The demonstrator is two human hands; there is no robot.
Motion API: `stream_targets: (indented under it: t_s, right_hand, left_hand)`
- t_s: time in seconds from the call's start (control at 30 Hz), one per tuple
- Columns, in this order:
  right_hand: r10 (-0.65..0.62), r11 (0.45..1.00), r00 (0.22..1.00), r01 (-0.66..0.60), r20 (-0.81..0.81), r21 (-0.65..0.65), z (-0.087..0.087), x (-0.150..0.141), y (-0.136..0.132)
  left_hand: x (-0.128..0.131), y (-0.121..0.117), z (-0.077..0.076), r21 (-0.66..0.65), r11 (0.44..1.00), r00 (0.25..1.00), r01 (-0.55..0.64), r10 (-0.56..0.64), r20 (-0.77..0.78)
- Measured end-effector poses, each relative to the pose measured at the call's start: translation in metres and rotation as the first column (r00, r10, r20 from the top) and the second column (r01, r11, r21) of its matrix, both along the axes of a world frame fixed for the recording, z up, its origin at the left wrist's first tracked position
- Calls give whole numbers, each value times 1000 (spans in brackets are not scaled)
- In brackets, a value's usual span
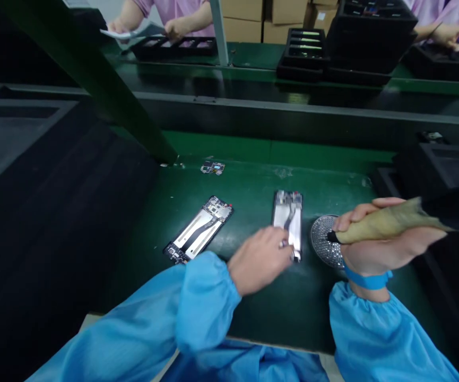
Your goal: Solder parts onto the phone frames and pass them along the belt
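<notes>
My right hand [388, 249] is wrapped around an electric screwdriver [388, 223] with a worn yellowish covering and a black nose. That nose points left, over a round dish [325, 241] dotted with small shiny pieces. A phone [288, 212] with its back off, showing boards and a dark ribbon cable, lies left of the dish. Over its lower part is my left hand [261, 260], slightly blurred, fingers curled in; a small shiny bit shows at the fingertips. A second opened phone [201, 228] lies slanted to the left, beyond my left sleeve.
A loose circuit board [212, 167] lies further back on the green bench [245, 185]. Black trays [452, 154] are stacked at the right, with dark bins [74, 159] at the left. A slanted green post [105, 85] crosses the left side. Two people in pink work behind the ledge.
</notes>
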State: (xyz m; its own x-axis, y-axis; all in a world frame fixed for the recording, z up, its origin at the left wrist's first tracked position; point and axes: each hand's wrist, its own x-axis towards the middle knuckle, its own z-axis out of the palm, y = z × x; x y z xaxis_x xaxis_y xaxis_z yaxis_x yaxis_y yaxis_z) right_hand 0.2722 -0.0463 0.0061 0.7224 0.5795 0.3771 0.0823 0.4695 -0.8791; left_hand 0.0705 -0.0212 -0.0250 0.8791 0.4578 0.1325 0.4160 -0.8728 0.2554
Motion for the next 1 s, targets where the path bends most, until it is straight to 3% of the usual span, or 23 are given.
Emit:
stream_targets:
  t_s: [0.1,0.17,0.27,0.33,0.4,0.5,0.63,0.7,0.73,0.83,0.9,1.0]
  right_hand:
    - [-2,1000,999,1,-40,-22,-3,4,4]
    - [11,1000,999,-12,-35,-25,-5,3,6]
    - [22,1000,1000,-23,-11,-2,-9,2,6]
    - [34,999,999,-34,4,14,-10,1,7]
    - [39,999,999,-40,27,24,-10,-1,7]
    - [20,1000,999,-21,45,22,-10,-3,7]
    - [41,999,998,-41,-46,-18,-10,-1,7]
    - [79,997,993,-80,-93,-10,-13,3,6]
    - [51,999,994,-50,-98,16,-15,5,6]
    - [126,990,982,-135,-144,-52,-20,11,4]
    - [109,990,980,-123,-167,-75,-23,13,4]
    - [96,993,986,-105,-137,-62,-24,13,5]
  left_hand:
    - [37,51,1,141,952,960,-272,279,-34]
    - [62,81,-3,166,912,925,-374,381,-8]
    - [87,110,-14,121,909,917,-398,396,43]
    - [93,116,-21,87,924,928,-371,367,65]
    - [90,108,-25,62,931,933,-359,356,57]
    - [67,71,-19,48,947,948,-318,318,-8]
    - [-4,3,2,38,990,990,-135,137,-44]
    - [-46,-16,11,34,974,974,-224,224,-21]
    - [-66,-19,13,46,948,949,-316,316,-8]
    - [-110,-14,13,68,837,840,-543,541,44]
    - [-119,-13,11,31,814,814,-579,576,71]
    - [-101,-28,13,-25,850,850,-526,526,35]
